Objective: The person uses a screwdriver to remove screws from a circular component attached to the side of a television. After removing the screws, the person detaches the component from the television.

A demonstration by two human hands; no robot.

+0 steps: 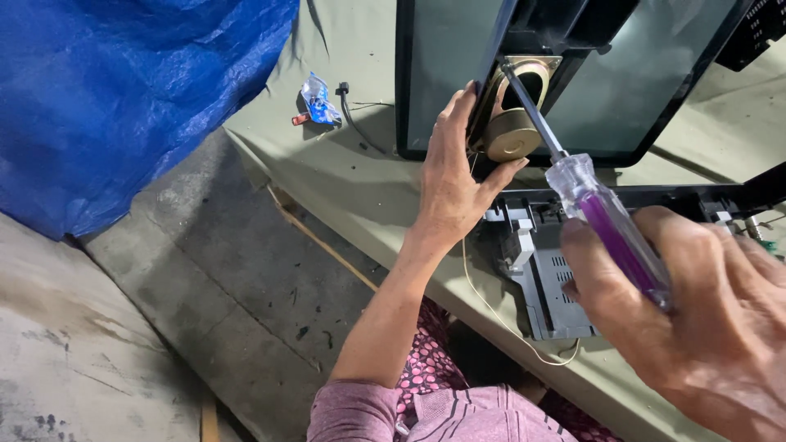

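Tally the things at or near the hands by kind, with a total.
Screwdrivers, clear and purple handle: 1
Oval gold speakers: 1
Dark-framed screen panels: 1
Grey plastic chassis parts: 1
Blue wrappers: 1
Hands, left and right: 2
Total: 7

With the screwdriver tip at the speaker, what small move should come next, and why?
Probably seat the tip and turn: the right hand holds the purple-handled screwdriver with its shaft reaching the top edge of the oval speaker, which the left hand steadies against the dark frame.
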